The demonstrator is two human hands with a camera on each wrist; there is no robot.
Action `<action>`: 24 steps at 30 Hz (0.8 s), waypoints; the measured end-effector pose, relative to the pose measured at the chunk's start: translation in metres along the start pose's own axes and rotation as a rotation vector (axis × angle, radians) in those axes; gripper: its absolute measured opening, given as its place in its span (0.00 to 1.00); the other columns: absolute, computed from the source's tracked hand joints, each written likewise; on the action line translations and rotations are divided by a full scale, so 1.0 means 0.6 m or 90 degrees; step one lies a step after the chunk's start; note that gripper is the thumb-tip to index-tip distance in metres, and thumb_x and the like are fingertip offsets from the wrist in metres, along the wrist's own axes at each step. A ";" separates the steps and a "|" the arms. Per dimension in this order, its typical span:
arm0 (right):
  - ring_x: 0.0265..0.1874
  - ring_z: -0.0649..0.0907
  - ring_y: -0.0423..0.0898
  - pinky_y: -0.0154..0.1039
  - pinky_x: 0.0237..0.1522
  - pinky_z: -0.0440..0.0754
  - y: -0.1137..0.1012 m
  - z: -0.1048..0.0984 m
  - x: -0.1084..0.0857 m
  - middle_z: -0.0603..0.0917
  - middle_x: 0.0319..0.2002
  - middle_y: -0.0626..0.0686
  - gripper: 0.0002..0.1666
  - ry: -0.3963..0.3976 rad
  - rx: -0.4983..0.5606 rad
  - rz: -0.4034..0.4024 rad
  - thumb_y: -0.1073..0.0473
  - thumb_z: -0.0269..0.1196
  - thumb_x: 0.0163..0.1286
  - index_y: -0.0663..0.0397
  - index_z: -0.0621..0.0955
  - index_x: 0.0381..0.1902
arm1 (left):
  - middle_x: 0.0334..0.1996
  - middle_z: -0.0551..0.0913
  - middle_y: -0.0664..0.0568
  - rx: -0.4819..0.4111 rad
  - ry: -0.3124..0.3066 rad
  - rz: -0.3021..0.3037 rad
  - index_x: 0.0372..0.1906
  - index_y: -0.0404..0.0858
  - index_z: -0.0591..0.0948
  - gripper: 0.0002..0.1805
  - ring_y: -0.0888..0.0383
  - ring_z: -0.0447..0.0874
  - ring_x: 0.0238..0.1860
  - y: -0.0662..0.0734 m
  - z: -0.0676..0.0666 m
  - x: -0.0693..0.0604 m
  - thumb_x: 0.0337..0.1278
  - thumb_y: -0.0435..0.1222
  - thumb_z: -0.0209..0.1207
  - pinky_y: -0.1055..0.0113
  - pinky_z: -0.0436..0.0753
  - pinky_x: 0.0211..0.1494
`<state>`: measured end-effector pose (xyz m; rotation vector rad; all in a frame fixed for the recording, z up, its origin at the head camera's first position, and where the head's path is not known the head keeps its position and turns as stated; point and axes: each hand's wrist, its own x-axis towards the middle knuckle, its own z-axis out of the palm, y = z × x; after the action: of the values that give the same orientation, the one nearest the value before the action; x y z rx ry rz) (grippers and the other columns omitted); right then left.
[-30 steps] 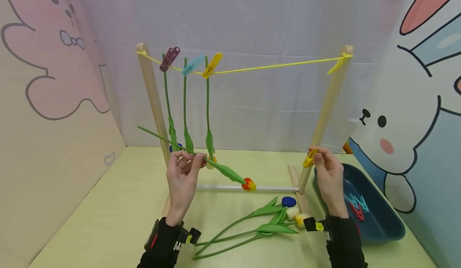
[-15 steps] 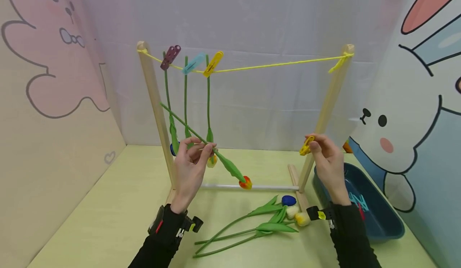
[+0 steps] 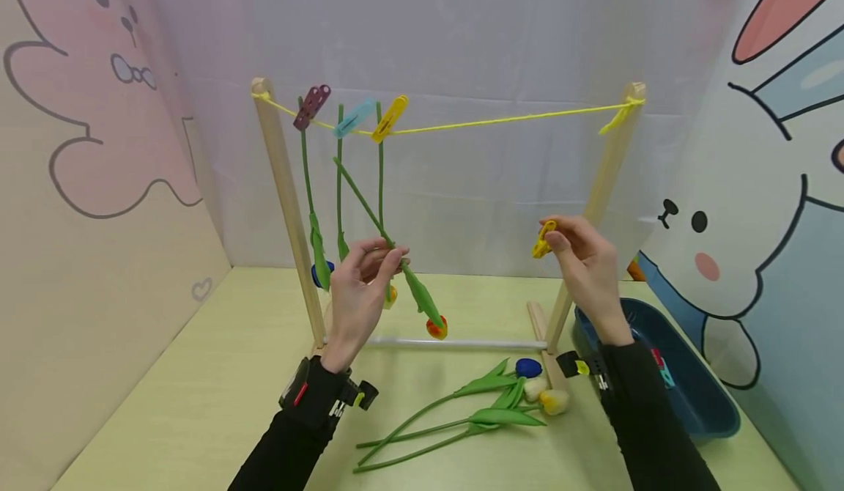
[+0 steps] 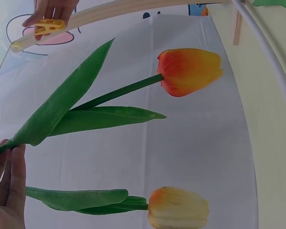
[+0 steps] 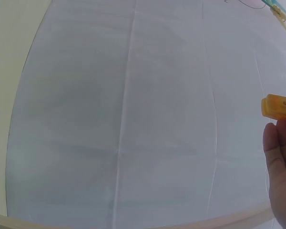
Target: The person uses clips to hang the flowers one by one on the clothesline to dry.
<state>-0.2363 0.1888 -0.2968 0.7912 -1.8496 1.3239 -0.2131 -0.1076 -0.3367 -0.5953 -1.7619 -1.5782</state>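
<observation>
Centrally, one tulip [image 3: 420,292], pinched in the left hand [image 3: 364,286], its long axis slanting from upper left to lower right, below the line [image 3: 488,122]; right of centre, well apart, one peg [image 3: 543,242], pinched in the right hand [image 3: 587,267].

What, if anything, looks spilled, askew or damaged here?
Nothing looks spilled or damaged. The yellow line sags left of its middle, where three clipped tulips hang, probably from their weight. The held tulip and held yellow clothespin look intact.
</observation>
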 end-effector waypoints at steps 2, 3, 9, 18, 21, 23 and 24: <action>0.36 0.82 0.26 0.18 0.43 0.79 -0.001 0.002 0.009 0.83 0.41 0.31 0.17 0.003 0.000 -0.011 0.65 0.58 0.74 0.79 0.80 0.48 | 0.42 0.89 0.36 -0.005 -0.004 0.000 0.49 0.26 0.79 0.11 0.57 0.90 0.37 -0.001 0.002 0.003 0.66 0.28 0.61 0.70 0.87 0.43; 0.36 0.82 0.26 0.19 0.43 0.79 -0.002 0.003 0.014 0.83 0.41 0.31 0.17 0.005 0.000 -0.016 0.64 0.58 0.73 0.79 0.80 0.48 | 0.42 0.89 0.35 -0.008 -0.005 -0.001 0.49 0.26 0.80 0.11 0.57 0.90 0.37 -0.001 0.003 0.004 0.65 0.28 0.61 0.69 0.87 0.43; 0.37 0.82 0.25 0.19 0.45 0.80 -0.009 0.004 0.042 0.82 0.43 0.29 0.24 -0.001 -0.017 -0.048 0.59 0.62 0.69 0.80 0.79 0.48 | 0.43 0.89 0.35 -0.013 -0.006 -0.010 0.49 0.27 0.82 0.11 0.64 0.90 0.38 0.001 0.008 0.014 0.65 0.28 0.62 0.70 0.87 0.43; 0.36 0.82 0.25 0.21 0.45 0.81 -0.035 0.017 0.076 0.81 0.40 0.32 0.18 -0.029 -0.030 -0.092 0.65 0.64 0.67 0.79 0.80 0.47 | 0.43 0.89 0.32 -0.030 -0.015 -0.002 0.50 0.26 0.83 0.12 0.65 0.90 0.39 0.001 0.012 0.028 0.64 0.27 0.62 0.70 0.87 0.46; 0.36 0.82 0.26 0.22 0.45 0.81 -0.044 0.021 0.086 0.83 0.37 0.44 0.16 -0.039 -0.040 -0.104 0.67 0.64 0.67 0.78 0.80 0.47 | 0.42 0.89 0.32 -0.033 -0.016 0.004 0.49 0.25 0.84 0.12 0.64 0.90 0.40 0.004 0.014 0.033 0.64 0.27 0.62 0.70 0.87 0.48; 0.35 0.81 0.26 0.22 0.45 0.80 -0.048 0.024 0.093 0.83 0.36 0.53 0.15 -0.045 -0.052 -0.114 0.69 0.64 0.67 0.78 0.80 0.47 | 0.41 0.89 0.32 -0.034 -0.017 0.009 0.49 0.25 0.85 0.12 0.61 0.91 0.40 0.006 0.016 0.037 0.64 0.26 0.62 0.70 0.87 0.48; 0.35 0.81 0.26 0.21 0.45 0.80 -0.050 0.026 0.096 0.83 0.36 0.56 0.14 -0.045 -0.054 -0.115 0.70 0.64 0.66 0.78 0.80 0.47 | 0.41 0.89 0.33 -0.033 -0.018 0.010 0.49 0.25 0.85 0.11 0.59 0.91 0.41 0.008 0.017 0.040 0.64 0.26 0.62 0.70 0.87 0.49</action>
<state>-0.2474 0.1610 -0.2370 0.9472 -1.8285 1.1092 -0.2274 -0.0996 -0.3162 -0.6571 -1.7365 -1.6170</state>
